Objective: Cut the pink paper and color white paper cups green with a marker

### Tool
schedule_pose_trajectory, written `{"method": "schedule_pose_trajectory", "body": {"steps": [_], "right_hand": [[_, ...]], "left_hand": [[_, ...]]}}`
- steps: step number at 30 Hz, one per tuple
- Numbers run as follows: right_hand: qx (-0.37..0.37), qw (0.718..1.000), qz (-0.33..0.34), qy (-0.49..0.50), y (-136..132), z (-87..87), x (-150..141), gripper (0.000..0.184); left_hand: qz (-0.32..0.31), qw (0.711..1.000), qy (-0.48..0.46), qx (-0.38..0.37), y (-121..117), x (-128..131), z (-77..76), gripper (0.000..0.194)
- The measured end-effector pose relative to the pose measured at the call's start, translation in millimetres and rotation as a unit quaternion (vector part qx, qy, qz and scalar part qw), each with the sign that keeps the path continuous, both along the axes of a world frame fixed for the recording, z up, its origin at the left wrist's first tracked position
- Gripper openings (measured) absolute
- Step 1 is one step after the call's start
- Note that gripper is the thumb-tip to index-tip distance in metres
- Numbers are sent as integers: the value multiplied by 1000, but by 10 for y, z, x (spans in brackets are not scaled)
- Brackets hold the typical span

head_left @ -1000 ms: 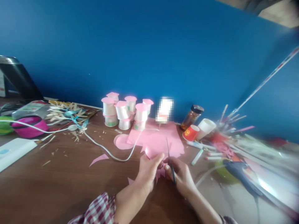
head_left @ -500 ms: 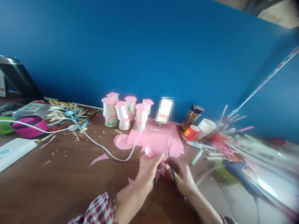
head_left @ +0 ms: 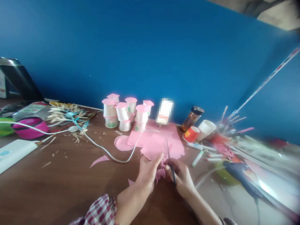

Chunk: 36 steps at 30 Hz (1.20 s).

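My right hand (head_left: 181,175) grips dark-handled scissors (head_left: 169,153), its fingers wrapped around the handles and the blades pointing away from me. Close beside it, my left hand (head_left: 148,170) is closed in a pinch, thumb on top. Small pink paper (head_left: 161,172) shows between the two hands, apparently in the left fingers, though its held edge is hidden. Beyond the hands lie overlapping pink paper sheets (head_left: 174,142) with jagged cut edges. Pink paper circles (head_left: 124,143) rest left of the sheets, and a curved pink scrap (head_left: 100,160) is farther left.
Stacked white paper cups (head_left: 123,112) with pink tops stand behind. A white cable (head_left: 110,156) loops across the table. On the right are a jar (head_left: 192,118), a red cup (head_left: 191,134), a white cup (head_left: 206,129), markers (head_left: 198,158) and a blue glue gun (head_left: 243,178).
The pale, rounded pink patch beside my left thumb no longer stands out. My left thumb has shifted slightly; both hands stay in nearly the same place, with the scissors still in my right hand.
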State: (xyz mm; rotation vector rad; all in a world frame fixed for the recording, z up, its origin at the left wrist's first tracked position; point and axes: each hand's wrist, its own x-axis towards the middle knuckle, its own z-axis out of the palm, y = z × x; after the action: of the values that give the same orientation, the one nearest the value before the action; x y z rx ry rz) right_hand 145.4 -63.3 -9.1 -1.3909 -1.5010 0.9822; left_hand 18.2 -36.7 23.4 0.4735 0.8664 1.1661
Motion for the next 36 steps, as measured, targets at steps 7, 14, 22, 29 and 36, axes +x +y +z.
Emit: {"method": "schedule_pose_trajectory", "body": {"steps": [7, 14, 22, 29, 36], "right_hand": [[23, 1000, 11, -4, -15, 27, -57, 22], [4, 1000, 10, -7, -24, 23, -56, 28], [1, 1000, 6, -20, -15, -13, -29, 29], [14, 1000, 9, 2, -26, 11, -60, 25], [24, 1000, 4, -14, -28, 34, -68, 24]], "left_hand": [[8, 1000, -5, -20, -10, 29, 15, 33], [15, 999, 12, -30, 0, 19, 16, 24], [18, 1000, 2, -22, -6, 17, 12, 22], [22, 999, 8, -35, -17, 19, 74, 28], [27, 999, 4, -39, -11, 26, 71, 29]]}}
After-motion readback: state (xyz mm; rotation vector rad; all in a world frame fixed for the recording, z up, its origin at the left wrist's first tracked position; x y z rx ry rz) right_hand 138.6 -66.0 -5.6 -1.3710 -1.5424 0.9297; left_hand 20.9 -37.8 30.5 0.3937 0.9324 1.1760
